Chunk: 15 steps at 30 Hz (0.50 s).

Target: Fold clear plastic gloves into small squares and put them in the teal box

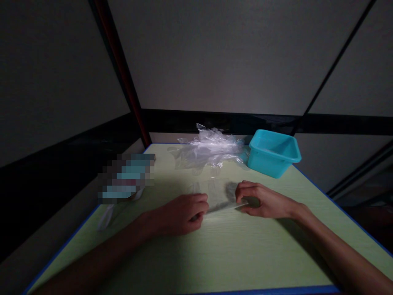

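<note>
Between my hands a thin, clear disposable plastic glove [219, 198] is spread just over the table, its straight edge towards me and finger-like shapes pointing away. My left hand [187, 213] is closed at its left corner, with the fingers curled in. On the right side, my right hand [253, 200] pinches the edge between thumb and curled fingers. Beyond them lies a crumpled pile of clear plastic gloves [211, 147], shiny and loosely heaped.
A turquoise plastic basin [270, 159] stands at the back right, beside the pile. A pixelated object [127, 180] lies at the left edge, with a pale strap [106, 217] near it. The light green table [215, 262] has a blue rim; wall panels rise behind.
</note>
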{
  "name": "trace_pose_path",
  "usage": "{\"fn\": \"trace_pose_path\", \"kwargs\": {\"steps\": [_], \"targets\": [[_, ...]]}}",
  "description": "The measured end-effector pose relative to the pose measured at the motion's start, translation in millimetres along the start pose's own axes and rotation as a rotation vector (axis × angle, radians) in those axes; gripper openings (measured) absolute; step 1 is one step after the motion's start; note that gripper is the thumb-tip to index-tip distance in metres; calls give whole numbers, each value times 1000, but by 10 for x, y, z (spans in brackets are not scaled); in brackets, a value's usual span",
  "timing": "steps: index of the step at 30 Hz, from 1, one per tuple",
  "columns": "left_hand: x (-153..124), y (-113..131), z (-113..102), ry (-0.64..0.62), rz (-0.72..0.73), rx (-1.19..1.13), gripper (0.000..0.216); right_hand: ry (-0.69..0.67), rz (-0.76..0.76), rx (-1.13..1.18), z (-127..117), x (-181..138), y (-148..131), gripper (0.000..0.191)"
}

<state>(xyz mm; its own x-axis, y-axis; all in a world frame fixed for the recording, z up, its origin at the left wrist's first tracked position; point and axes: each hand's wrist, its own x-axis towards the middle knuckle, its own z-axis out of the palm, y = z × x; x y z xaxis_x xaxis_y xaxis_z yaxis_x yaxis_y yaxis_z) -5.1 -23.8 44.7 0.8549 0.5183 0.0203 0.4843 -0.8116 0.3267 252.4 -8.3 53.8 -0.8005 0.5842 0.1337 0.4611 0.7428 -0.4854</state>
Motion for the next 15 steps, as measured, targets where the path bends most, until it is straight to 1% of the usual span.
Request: {"fn": "trace_pose_path", "kwargs": {"steps": [2,5,9,15], "targets": [[0,-7,-16,15,-4,-24,14,-22,-20,28,4,9,37,12],[-1,-17,-32,43,-14,-59,14,-42,-67,110,29,27,94,22],[3,-36,-37,83,-25,-119,13,-52,-116,219,107,55,156,33],[0,-142,-9,193,-28,-239,13,-16,-100,307,196,84,172,31]]}}
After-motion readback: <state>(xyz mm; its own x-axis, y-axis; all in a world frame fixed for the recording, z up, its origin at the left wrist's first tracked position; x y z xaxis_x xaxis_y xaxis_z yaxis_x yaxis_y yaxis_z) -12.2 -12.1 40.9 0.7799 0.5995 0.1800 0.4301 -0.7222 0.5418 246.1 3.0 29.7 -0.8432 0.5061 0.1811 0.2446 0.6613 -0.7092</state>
